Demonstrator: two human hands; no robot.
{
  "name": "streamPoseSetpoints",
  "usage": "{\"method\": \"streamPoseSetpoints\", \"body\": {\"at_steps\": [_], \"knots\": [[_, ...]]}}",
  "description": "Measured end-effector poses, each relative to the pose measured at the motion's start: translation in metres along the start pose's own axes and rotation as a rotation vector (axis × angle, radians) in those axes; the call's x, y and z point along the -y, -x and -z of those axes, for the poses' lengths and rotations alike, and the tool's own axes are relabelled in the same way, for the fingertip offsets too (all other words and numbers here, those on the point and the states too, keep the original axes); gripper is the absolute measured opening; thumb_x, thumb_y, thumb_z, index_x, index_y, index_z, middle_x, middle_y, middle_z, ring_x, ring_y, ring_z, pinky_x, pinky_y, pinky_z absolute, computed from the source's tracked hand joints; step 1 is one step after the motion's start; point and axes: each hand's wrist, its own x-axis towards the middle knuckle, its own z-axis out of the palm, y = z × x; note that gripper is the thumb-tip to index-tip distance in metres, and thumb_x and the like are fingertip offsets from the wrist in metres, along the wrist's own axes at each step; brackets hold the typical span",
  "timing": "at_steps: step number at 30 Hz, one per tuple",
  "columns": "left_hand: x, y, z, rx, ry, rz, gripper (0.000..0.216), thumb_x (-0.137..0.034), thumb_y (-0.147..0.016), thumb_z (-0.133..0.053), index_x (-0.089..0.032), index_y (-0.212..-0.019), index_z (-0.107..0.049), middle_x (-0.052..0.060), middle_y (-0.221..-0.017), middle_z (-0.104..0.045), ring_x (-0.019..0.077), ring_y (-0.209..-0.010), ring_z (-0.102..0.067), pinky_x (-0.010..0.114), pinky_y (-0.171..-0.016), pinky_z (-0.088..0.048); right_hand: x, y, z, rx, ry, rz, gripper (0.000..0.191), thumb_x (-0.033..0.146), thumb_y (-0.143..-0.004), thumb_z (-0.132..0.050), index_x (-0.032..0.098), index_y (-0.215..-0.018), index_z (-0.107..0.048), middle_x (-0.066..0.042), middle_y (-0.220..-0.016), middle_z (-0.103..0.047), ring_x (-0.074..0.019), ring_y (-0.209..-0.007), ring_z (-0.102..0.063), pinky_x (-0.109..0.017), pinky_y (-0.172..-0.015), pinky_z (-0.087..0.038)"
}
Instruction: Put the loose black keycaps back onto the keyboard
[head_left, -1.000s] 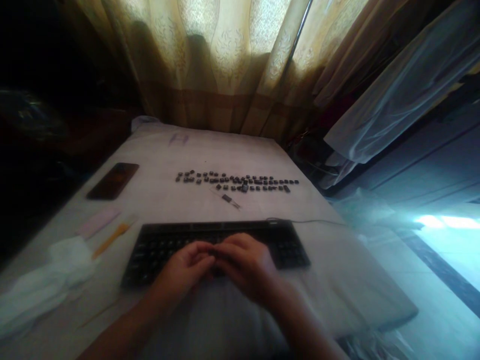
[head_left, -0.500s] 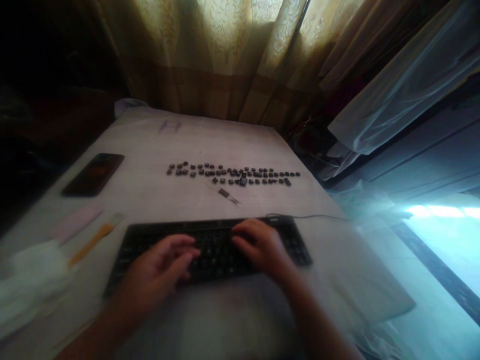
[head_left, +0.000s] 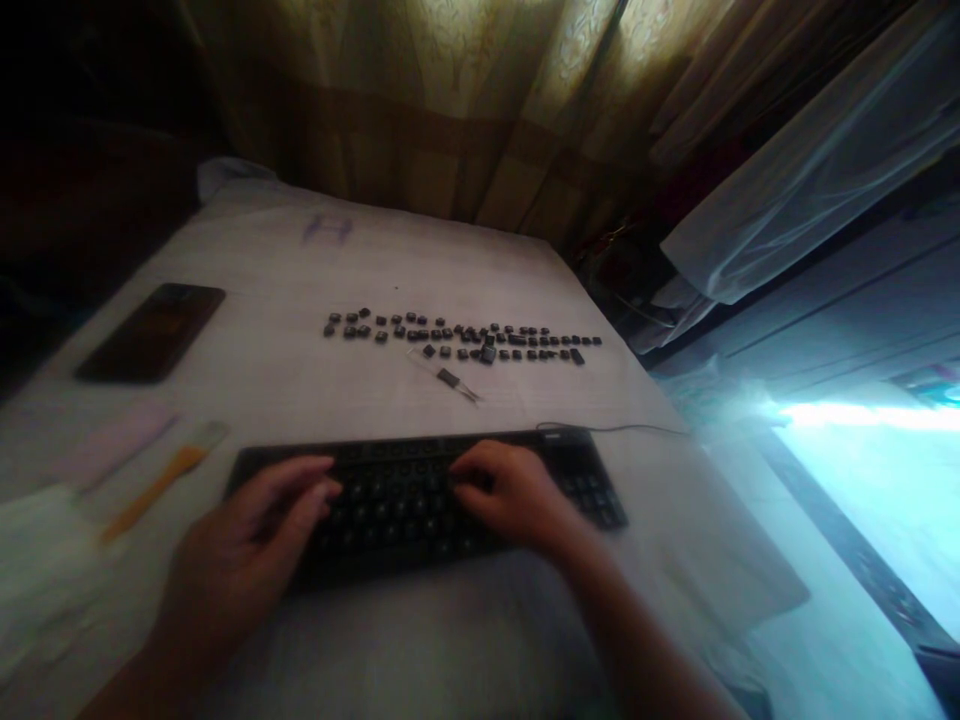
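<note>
A black keyboard lies across the near part of the table, its cable running off to the right. Over its left end is my left hand, fingers curled towards the thumb. My right hand rests above the middle-right keys with thumb and forefinger drawn together. Anything between the fingertips of either hand is too small and dim to make out. Beyond the keyboard, loose black keycaps lie in rough rows. A small dark tool with thin wire ends, perhaps a keycap puller, lies between keycaps and keyboard.
A dark phone lies at the far left. Nearer are a pink block or cloth, an orange-handled brush and a crumpled white cloth. A curtain hangs behind the white-covered table.
My left hand has moved left, from the middle keys to the keyboard's left end. My right hand has shifted slightly left. The camera view has tilted a little.
</note>
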Motion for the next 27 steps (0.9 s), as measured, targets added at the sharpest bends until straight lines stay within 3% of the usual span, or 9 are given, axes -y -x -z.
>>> {"method": "streamPoseSetpoints", "body": {"at_steps": [10, 27], "knots": [[-0.002, 0.001, -0.001, 0.029, 0.016, -0.01, 0.045, -0.065, -0.077, -0.053, -0.032, -0.104, -0.065, 0.0, -0.09, -0.076, 0.0236, -0.083, -0.071, 0.033, -0.079, -0.055, 0.013, -0.004, 0.005, 0.088, 0.139, -0.132, 0.014, 0.02, -0.079, -0.069, 0.024, -0.089, -0.077, -0.001, -0.088, -0.076, -0.0178, -0.081, -0.068, -0.029, -0.075, -0.047], [-0.001, 0.002, 0.0, 0.015, 0.017, -0.021, 0.045, -0.066, -0.077, -0.053, -0.032, -0.104, -0.066, 0.0, -0.091, -0.076, 0.0227, -0.081, -0.071, 0.031, -0.077, -0.055, 0.02, -0.006, 0.006, 0.117, 0.297, -0.063, 0.019, 0.018, -0.084, -0.063, 0.025, -0.095, -0.077, -0.003, -0.096, -0.075, -0.0187, -0.088, -0.068, -0.029, -0.082, -0.048]]}}
